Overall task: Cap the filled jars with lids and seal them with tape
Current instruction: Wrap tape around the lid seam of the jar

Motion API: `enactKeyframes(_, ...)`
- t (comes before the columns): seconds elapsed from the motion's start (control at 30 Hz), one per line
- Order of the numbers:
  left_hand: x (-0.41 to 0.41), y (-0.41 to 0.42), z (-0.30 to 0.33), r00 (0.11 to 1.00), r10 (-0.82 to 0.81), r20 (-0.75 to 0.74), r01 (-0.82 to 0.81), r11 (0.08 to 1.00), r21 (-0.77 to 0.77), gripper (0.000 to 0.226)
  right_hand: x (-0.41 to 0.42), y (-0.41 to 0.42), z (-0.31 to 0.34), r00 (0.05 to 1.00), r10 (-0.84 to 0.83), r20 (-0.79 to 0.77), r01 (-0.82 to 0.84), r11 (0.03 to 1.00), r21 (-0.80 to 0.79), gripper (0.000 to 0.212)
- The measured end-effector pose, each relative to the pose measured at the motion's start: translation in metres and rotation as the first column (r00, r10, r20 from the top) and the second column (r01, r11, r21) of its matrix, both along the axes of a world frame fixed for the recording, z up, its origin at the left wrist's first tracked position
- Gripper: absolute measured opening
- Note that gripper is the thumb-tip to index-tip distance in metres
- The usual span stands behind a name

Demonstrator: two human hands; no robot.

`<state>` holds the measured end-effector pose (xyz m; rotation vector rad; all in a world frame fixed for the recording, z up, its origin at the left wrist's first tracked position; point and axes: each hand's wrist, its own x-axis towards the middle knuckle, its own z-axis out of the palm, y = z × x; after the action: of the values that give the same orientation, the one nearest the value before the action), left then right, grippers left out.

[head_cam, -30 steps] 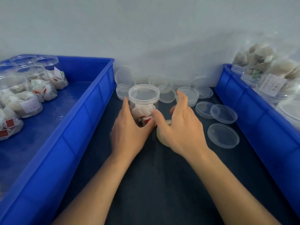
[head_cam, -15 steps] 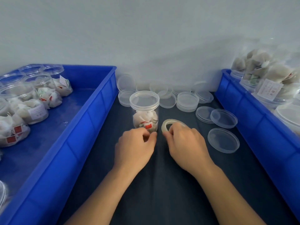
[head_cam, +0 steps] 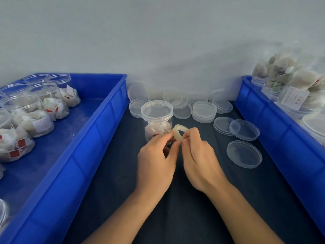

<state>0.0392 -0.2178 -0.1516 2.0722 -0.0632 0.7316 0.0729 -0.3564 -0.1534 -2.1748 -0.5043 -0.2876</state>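
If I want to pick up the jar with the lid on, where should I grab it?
Hold the clear plastic jar around its round side wall, just below the lid. It stands upright, and the far side looks open, since both hands are busy with the tape roll in front.

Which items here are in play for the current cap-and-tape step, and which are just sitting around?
In play:
- capped jar on the dark mat
- tape roll, held up in front of it
- left hand and right hand, both pinching the roll

Lying about:
- loose lids on the mat
- left blue bin with jars
- right blue bin with jars
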Motion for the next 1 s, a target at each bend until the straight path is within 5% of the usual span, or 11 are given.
enactKeyframes(0.17, 0.001, 0.001, -0.002, 0.999, 0.038, 0.035, -0.04, 0.998, 0.043, 0.02, 0.001, 0.001, -0.002, 0.999, -0.011, 0.04, 0.014, 0.998, -0.055, 0.017)
enactKeyframes(0.43, 0.004, 0.003, -0.001, 0.999, 0.04, 0.009, -0.038, 0.99, -0.132, 0.018, 0.0, -0.003, 0.004, 0.991, 0.032, 0.132, -0.014, 0.991, -0.135, 0.013)
enactKeyframes(1.0, 0.009, 0.01, -0.004, 0.999, -0.031, -0.036, 0.03, 0.998, -0.048, 0.004, -0.004, -0.013, 0.014, 0.981, 0.096, 0.171, -0.052, 0.968, -0.244, 0.016)
